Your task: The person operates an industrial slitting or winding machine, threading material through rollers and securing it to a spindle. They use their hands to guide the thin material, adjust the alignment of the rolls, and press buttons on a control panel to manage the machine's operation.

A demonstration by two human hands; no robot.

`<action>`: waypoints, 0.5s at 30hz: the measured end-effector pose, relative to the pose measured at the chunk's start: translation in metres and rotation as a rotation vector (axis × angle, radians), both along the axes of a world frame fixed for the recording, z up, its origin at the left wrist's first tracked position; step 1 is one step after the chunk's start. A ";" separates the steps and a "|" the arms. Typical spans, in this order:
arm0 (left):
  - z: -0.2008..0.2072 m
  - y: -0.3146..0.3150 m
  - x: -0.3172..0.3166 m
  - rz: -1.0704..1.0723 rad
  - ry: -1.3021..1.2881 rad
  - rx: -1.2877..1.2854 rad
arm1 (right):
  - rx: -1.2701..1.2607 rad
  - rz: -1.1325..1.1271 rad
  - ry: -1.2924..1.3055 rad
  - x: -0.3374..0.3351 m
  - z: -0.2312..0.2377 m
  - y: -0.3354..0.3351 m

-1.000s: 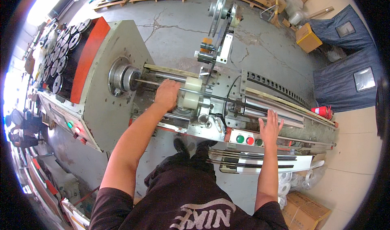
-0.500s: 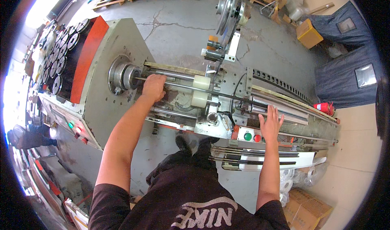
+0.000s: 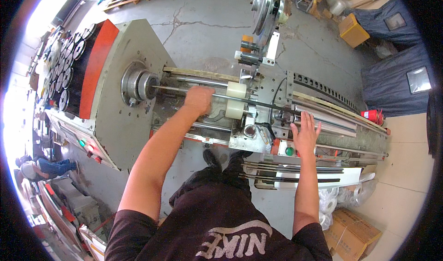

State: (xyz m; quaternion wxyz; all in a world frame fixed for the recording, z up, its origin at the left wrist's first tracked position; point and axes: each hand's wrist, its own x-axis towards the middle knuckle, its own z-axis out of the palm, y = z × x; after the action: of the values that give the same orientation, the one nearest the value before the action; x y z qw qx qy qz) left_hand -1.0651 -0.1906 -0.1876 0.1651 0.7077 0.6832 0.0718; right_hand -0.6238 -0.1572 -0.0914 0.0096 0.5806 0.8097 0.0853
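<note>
A long thin metal rod (image 3: 263, 105) runs from the round steel chuck (image 3: 146, 85) on the left, past the white rollers (image 3: 236, 99) of the carriage, toward my right hand. My left hand (image 3: 199, 99), slightly blurred, is closed around this rod between chuck and rollers. Fingers outstretched and a little apart, my right hand (image 3: 305, 134) lies over the right end of the rod, beside a shiny steel cylinder (image 3: 330, 122). Whether its fingertips touch the metal I cannot tell. A control box with a green button (image 3: 289, 151) sits just left of my right wrist.
A large wheel (image 3: 264, 9) rises behind the carriage. Several dark rods (image 3: 295, 173) lie on a rack below my right forearm. Cardboard boxes (image 3: 351, 233) and a red fire extinguisher (image 3: 373, 117) stand at right. Another person (image 3: 50, 167) is low at far left.
My left hand has moved right along the rod, away from the chuck and nearer the white rollers. My right hand stays nearly in place. The picture has shifted slightly.
</note>
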 end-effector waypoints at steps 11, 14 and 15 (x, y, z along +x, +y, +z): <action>0.008 -0.002 0.028 -0.057 -0.140 0.175 | 0.014 0.051 0.010 -0.042 -0.011 -0.012; -0.002 -0.001 0.005 -0.029 -0.065 0.014 | 0.009 0.067 0.041 -0.048 -0.015 -0.011; -0.009 -0.003 -0.008 -0.020 -0.052 0.025 | 0.005 0.068 0.041 -0.053 -0.015 -0.011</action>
State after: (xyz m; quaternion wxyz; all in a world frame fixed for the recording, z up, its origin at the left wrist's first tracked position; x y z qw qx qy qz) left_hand -1.0733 -0.1938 -0.1971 0.1746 0.7145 0.6706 0.0968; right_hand -0.6765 -0.1684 -0.1063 -0.0117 0.5543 0.8288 0.0757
